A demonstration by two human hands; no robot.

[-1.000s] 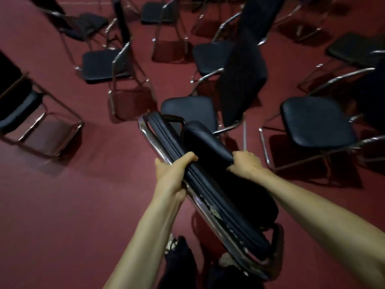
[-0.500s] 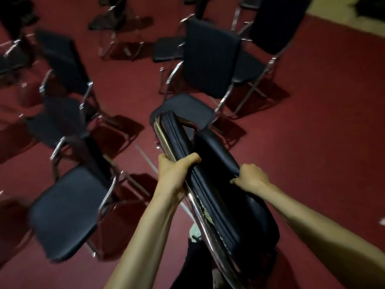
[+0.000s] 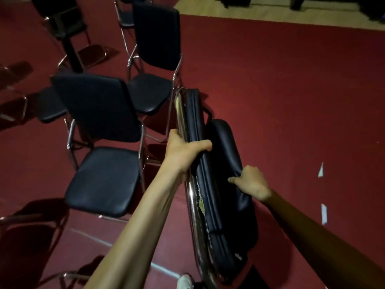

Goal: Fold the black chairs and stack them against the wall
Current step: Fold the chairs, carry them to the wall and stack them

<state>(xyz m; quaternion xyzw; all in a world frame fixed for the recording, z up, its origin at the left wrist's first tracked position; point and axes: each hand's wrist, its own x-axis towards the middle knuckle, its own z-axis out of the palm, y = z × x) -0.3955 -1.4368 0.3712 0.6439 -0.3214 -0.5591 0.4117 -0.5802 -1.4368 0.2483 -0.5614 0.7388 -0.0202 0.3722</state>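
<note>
A folded black chair [image 3: 210, 184] with a chrome frame hangs edge-up in front of me, lifted off the red carpet. My left hand [image 3: 183, 151] wraps over its chrome tube and padded backrest near the top. My right hand [image 3: 251, 182] grips the edge of the folded seat cushion lower down on the right. The padding along the frame is torn and cracked. Two unfolded black chairs stand to the left: a near one [image 3: 102, 176] and a farther one [image 3: 154, 59].
More open chairs [image 3: 62, 28] stand at the upper left, and part of another frame [image 3: 25, 222] shows at the lower left. Red carpet [image 3: 291, 101] stretches to the right, ending at a pale floor strip [image 3: 270, 15] at the top. White tape marks [image 3: 320, 170] lie on the carpet.
The view has swung right: the crowd of open chairs has slid to the left and bare carpet now fills the right. Both hands keep the same grip on the folded chair.
</note>
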